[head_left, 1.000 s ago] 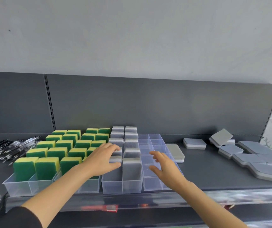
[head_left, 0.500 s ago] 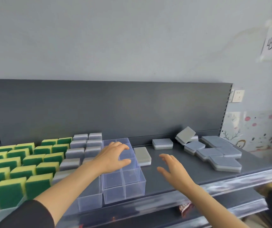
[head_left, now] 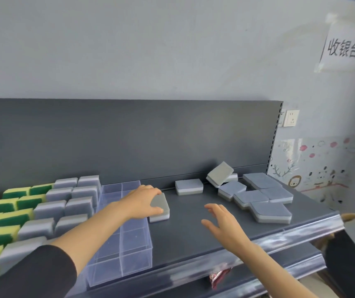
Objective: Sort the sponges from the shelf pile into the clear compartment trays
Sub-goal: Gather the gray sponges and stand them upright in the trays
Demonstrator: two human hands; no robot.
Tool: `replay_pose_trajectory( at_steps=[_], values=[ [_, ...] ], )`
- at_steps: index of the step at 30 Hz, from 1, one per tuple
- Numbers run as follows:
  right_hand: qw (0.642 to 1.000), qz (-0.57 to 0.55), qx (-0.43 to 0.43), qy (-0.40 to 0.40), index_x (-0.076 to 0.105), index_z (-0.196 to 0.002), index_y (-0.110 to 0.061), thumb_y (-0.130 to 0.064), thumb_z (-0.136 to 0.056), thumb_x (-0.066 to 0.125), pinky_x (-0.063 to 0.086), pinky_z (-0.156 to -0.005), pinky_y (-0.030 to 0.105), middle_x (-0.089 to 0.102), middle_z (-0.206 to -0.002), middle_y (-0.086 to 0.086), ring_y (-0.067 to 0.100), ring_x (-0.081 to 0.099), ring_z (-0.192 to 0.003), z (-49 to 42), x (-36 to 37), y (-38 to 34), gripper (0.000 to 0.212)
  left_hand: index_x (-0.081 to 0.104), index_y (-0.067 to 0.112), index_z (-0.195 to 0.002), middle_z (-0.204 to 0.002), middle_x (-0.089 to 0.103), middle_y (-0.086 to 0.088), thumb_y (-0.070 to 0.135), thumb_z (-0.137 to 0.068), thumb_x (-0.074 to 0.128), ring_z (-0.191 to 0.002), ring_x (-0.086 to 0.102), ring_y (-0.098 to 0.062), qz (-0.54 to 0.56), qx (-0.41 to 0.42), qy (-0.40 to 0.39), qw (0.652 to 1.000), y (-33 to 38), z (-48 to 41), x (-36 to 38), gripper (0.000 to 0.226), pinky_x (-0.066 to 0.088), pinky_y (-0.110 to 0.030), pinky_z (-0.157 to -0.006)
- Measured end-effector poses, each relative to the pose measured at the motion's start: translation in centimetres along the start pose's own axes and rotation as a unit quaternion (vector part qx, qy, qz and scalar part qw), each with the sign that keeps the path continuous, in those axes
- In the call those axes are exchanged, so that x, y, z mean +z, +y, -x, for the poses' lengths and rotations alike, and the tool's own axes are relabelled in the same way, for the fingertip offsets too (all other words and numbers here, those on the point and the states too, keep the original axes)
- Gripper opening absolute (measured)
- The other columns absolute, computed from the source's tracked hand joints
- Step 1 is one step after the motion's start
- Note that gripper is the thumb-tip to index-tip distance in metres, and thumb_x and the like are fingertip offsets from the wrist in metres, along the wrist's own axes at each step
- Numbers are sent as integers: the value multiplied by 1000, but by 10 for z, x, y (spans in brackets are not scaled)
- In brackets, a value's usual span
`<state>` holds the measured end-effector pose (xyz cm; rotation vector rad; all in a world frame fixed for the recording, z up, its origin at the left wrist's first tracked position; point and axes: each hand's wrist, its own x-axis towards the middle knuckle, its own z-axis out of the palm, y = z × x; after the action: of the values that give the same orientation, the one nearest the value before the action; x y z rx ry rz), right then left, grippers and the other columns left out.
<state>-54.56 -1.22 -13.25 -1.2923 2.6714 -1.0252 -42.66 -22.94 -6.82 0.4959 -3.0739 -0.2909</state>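
Note:
My left hand (head_left: pixel 143 201) reaches over the clear compartment tray (head_left: pixel 127 250) and grips a grey sponge (head_left: pixel 161 206) lying flat on the shelf just right of the tray, fingers over its far edge and thumb at its near side. My right hand (head_left: pixel 221 222) hovers open above bare shelf, with nothing in it. The pile of grey sponges (head_left: pixel 264 201) lies at the shelf's right end, one sponge (head_left: pixel 219 174) tilted against the back panel. A single grey sponge (head_left: pixel 189 187) lies apart near the back. Upright grey sponges (head_left: pixel 64 208) fill the compartments to the left.
Green and yellow sponges (head_left: pixel 0 214) stand in trays at far left. The dark back panel (head_left: pixel 129 143) closes the shelf behind. A clear price strip (head_left: pixel 269 239) runs along the front edge, with a red packet (head_left: pixel 218 276) on the shelf below.
The view has swung right. My left hand moved from above the clear tray to the sponge beside it and took hold of it. My right hand stays open.

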Motion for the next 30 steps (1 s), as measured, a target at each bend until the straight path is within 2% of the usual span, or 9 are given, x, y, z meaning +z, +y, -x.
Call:
replay_pose_trajectory(
  at_steps=[3,9,14,16,19,24,30],
  values=[
    [1000,-1,5,2,39,-134,-19,-33,-93,49,37,-101,24,45,-133,-3,10,42,-126,-13,-2,10,44,35,19,-140,-139,41,-1,43,-86,56,-131,35,-19,-20,-13,-43,999,2,-18,2,63,36,-33,-103],
    [1000,6,6,-6,40,-133,-18,-33,-94,49,37,-101,24,45,-132,-3,11,42,-126,-53,4,20,43,41,14,-132,-128,45,-2,52,-72,64,-117,48,-21,-62,-32,-134,989,-5,-60,18,74,46,-41,-95],
    [999,35,7,-29,39,-133,-16,-33,-94,48,37,-100,25,45,-131,1,15,41,-127,-99,18,26,44,41,14,-123,-116,42,1,56,-68,70,-101,44,-18,-101,-34,-184,977,-11,-88,25,75,45,-36,-84],
    [998,46,5,-42,38,-134,-15,-33,-94,47,37,-100,26,45,-133,1,16,40,-128,-116,26,28,44,40,13,-121,-113,39,1,55,-67,72,-102,41,-18,-106,-32,-187,976,-17,-96,28,76,46,-37,-87],
    [996,69,3,-60,37,-136,-15,-33,-95,47,38,-100,27,45,-133,3,18,39,-128,-137,38,33,46,37,11,-125,-122,38,-2,52,-65,75,-113,40,-20,-111,-21,-179,977,-24,-107,33,81,46,-38,-91],
    [990,120,-10,-73,37,-138,-15,-32,-94,47,39,-100,31,45,-135,4,22,37,-129,-173,51,39,48,36,10,-123,-121,38,-3,43,-64,79,-113,39,-21,-124,-4,-133,983,-28,-123,38,81,39,-31,-72],
    [979,180,-41,-85,38,-136,-17,-36,-93,47,36,-102,33,44,-137,3,25,37,-127,-204,61,44,49,39,11,-119,-116,40,-2,40,-64,78,-107,39,-19,-123,3,-112,986,-37,-138,39,73,37,-31,-65]
  ],
)
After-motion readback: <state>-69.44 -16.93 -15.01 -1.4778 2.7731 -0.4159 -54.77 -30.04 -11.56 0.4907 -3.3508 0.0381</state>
